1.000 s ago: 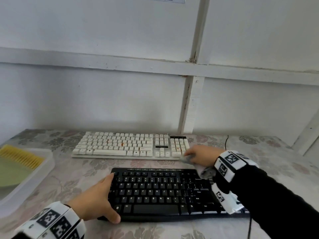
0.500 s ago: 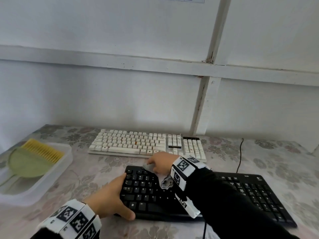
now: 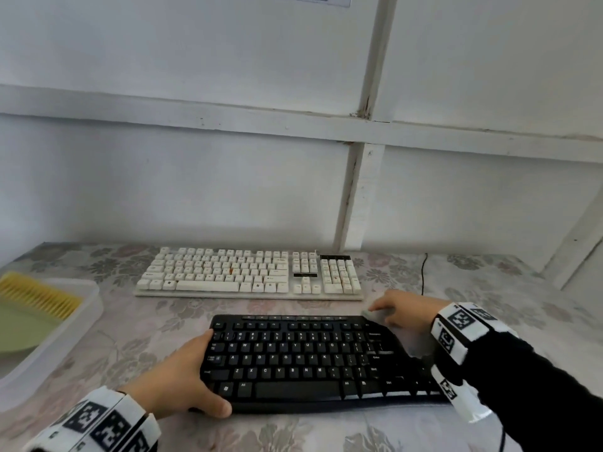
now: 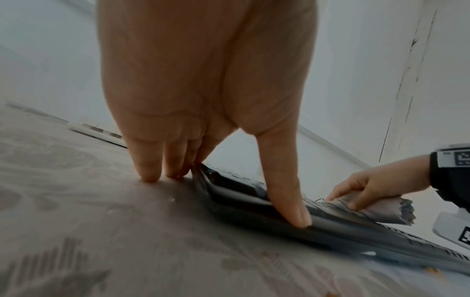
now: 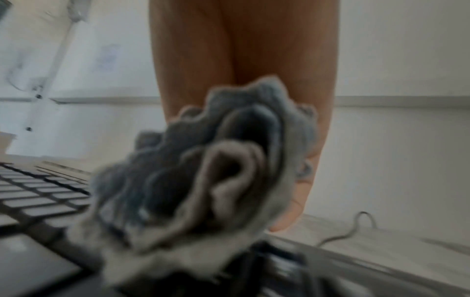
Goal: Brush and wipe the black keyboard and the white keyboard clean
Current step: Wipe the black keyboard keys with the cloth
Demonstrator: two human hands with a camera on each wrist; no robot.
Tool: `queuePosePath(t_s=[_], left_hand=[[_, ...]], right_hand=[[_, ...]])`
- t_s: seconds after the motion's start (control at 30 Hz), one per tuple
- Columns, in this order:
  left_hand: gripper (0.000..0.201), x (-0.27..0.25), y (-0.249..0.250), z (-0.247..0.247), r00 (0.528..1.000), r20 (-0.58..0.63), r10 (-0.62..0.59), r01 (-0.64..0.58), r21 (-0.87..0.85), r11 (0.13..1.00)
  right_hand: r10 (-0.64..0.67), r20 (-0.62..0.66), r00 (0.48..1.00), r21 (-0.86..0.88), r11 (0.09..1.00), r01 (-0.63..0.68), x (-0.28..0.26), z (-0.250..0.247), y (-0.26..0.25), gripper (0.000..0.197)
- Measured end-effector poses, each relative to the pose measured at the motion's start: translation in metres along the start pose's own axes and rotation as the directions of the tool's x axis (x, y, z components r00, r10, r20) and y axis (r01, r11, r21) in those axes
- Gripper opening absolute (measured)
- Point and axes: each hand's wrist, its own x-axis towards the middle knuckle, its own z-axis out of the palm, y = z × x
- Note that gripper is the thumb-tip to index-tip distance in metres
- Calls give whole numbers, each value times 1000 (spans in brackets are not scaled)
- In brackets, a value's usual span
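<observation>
The black keyboard [image 3: 303, 357] lies near the table's front edge, with the white keyboard [image 3: 248, 272] behind it by the wall. My left hand [image 3: 176, 383] braces the black keyboard's left end. Its thumb [image 4: 287, 197] presses the front edge and its straight fingers [image 4: 150, 160] stand on the table beside the corner. My right hand [image 3: 403, 309] grips a bunched grey cloth [image 4: 381, 209] and holds it on the keyboard's upper right part. In the right wrist view the cloth [image 5: 203, 170] fills the middle, above the keys [image 5: 33, 193].
A clear plastic tray [image 3: 94, 308] at the left edge holds a yellow-bristled brush [image 3: 39, 295] and a green dustpan [image 3: 23, 331]. A black cable [image 3: 423, 272] runs from the wall to the table behind my right hand. A flowered cloth covers the table.
My right hand swept the cloth along the black keyboard's top rows to the left end, then back to the right. My left hand stayed on the keyboard's left end.
</observation>
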Motion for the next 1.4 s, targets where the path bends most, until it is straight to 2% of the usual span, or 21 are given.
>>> queuePosePath(t_s=[0.17,0.4,0.63,0.77,0.83,1.0,1.1,1.2,1.27,1.33,1.4], left_hand=[[85,1,-1,0,1000,21,-11,12,-2,1000],[82,0,0,0,1000,22,-1,1,14,1000],[107,4,-4,-2,999,4,-34,34,85,996],[92,3,-2,-2,999,27,-42,40,61,997],[92,2,-2,-2,999,21,-46,44,63,997],[76,3,2,0,999,18,-41,40,28,999],[79,2,1,1,998,18,-57,56,7,998],[82,2,0,-1,997,12,-70,70,4,998],[79,3,-1,-1,997,3,-75,75,15,997],[79,3,0,-1,998,8,-69,69,37,997],[78,2,0,0,997,12,-78,77,23,997]], right_hand=[[110,-59,992,-9,994,-110,-4,-2,49,50],[250,-117,961,-26,967,-254,-13,-15,70,43],[182,-113,977,-24,982,-186,-9,-2,66,33],[178,-109,978,42,984,-175,-9,0,77,30],[191,-120,974,49,981,-186,-8,2,85,28],[258,-136,957,-27,964,-264,-11,5,101,34],[290,-137,947,-84,949,-303,-12,5,101,30],[387,-171,906,-134,902,-411,-16,2,88,24],[392,-232,890,-148,890,-430,-18,-2,67,22],[341,-267,901,-46,930,-365,-18,-7,30,17],[221,-250,943,99,974,-202,-16,-11,-22,26]])
